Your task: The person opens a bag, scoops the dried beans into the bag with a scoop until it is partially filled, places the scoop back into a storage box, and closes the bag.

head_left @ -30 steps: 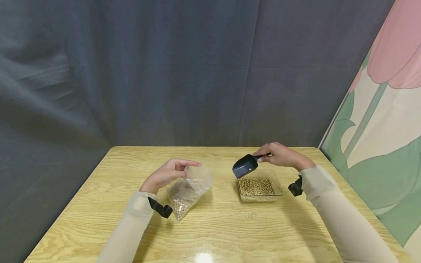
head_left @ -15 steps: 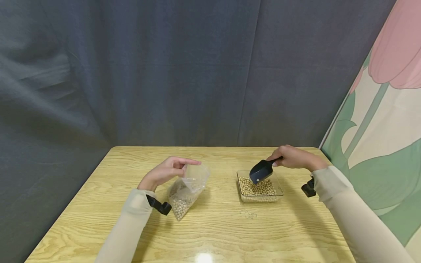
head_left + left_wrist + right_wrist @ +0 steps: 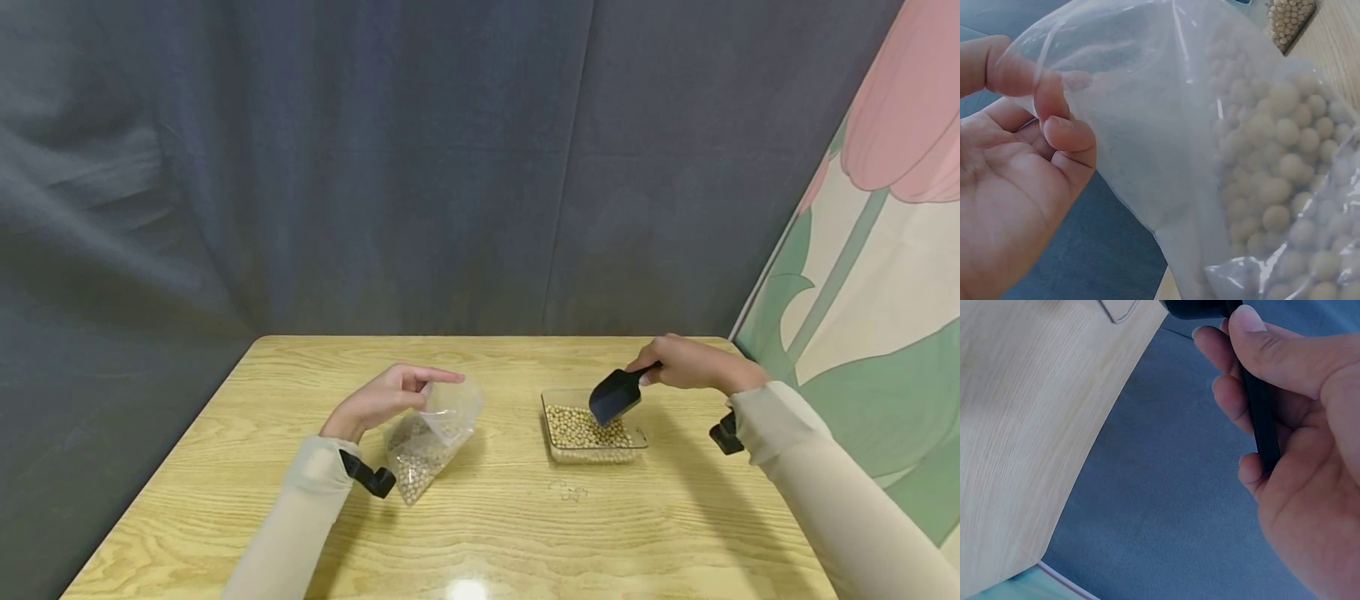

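Observation:
A clear plastic bag (image 3: pixel 420 457) of round, pale soybean-like beans (image 3: pixel 1285 169) stands on the table at left. My left hand (image 3: pixel 382 398) pinches the bag's upper rim, thumb and fingers curled over the film. Over at the right, my right hand (image 3: pixel 686 364) grips the handle of a black scoop (image 3: pixel 617 396), thumb along it in the right wrist view. The scoop's blade tilts down over a clear rectangular container (image 3: pixel 596 455) of yellowish beans (image 3: pixel 573 427), its tip at the beans. Whether the tip is sunk into them I cannot tell.
The wooden table (image 3: pixel 480 533) carries both bag and container. A small clear item (image 3: pixel 567 492), too faint to identify, lies in front of the container. A dark curtain (image 3: pixel 412 167) hangs behind, and a flower-printed cloth (image 3: pixel 885 275) covers the right side.
The right hand has moved right with the scoop, from above the container's left edge to its right half, and the blade has come lower. The left hand and bag have barely shifted.

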{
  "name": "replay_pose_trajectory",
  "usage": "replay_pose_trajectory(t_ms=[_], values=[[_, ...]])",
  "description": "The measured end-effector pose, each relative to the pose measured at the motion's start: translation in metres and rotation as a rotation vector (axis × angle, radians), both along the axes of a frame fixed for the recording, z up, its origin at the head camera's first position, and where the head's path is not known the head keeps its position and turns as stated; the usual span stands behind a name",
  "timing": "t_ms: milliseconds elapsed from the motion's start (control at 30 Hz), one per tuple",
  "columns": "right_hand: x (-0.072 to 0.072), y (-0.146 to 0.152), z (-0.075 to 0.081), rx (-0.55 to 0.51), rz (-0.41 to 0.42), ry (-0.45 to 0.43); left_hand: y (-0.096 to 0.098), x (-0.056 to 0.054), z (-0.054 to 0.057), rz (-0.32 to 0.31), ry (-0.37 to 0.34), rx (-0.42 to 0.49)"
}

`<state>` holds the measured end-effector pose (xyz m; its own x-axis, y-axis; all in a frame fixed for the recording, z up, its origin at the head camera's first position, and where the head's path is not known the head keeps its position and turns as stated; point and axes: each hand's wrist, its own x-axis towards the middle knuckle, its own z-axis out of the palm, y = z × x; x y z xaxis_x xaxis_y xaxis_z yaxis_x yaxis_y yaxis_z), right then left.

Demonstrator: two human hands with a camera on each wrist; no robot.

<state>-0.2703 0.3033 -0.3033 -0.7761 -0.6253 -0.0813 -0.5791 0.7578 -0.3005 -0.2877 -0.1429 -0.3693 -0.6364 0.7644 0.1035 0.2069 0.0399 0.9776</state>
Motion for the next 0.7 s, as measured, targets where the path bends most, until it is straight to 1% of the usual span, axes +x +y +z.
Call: replay_pose_trajectory(t_ms=[167, 400, 500, 700], values=[[0.001, 0.000, -0.001, 0.052, -0.007, -0.003, 0.000, -0.001, -0.003, 0.000, -0.002, -0.009], [0.002, -0.002, -0.002, 0.115, 0.009, 0.013, 0.001, 0.002, -0.003, -0.003, -0.006, -0.020], [0.002, -0.006, 0.000, 0.144, 0.019, 0.033, 0.000, 0.002, -0.003, -0.008, -0.005, -0.017], [0.005, -0.017, 0.005, 0.185, 0.039, 0.015, 0.000, 0.001, -0.006, -0.021, -0.011, 0.006]])
